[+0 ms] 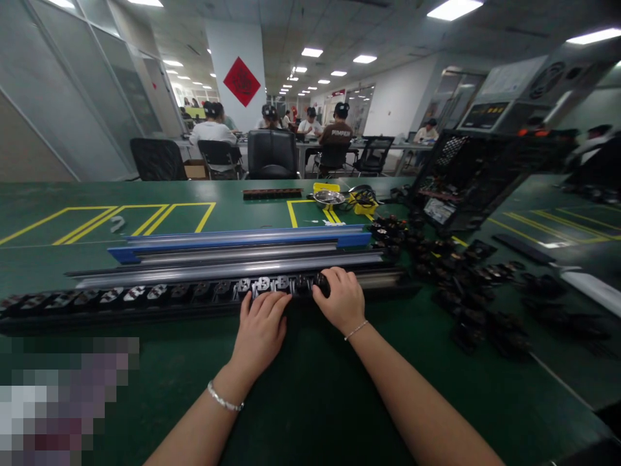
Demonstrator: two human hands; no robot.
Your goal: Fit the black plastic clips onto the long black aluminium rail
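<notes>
A long black power strip housing (310, 299) lies across the table in front of me, with a row of small socket modules in it. Some modules (134, 293) look pale or silvery on top, others dark. My left hand (262, 323) is closed over the housing's near edge, fingertips beside the pale modules near the middle. At the right end of the row, my right hand (342, 298) pinches a round black socket module (321, 283) against the housing. Its underside is hidden. To the right of that hand, the housing's bare inside (381, 278) shows.
Behind the housing lie metal rails (242, 265) and a blue-edged rail (237, 243). A heap of black parts (466, 285) spreads at right, below an open computer case (460, 175). Farther back are a metal dish (328, 198) and a dark strip (272, 193). People sit beyond.
</notes>
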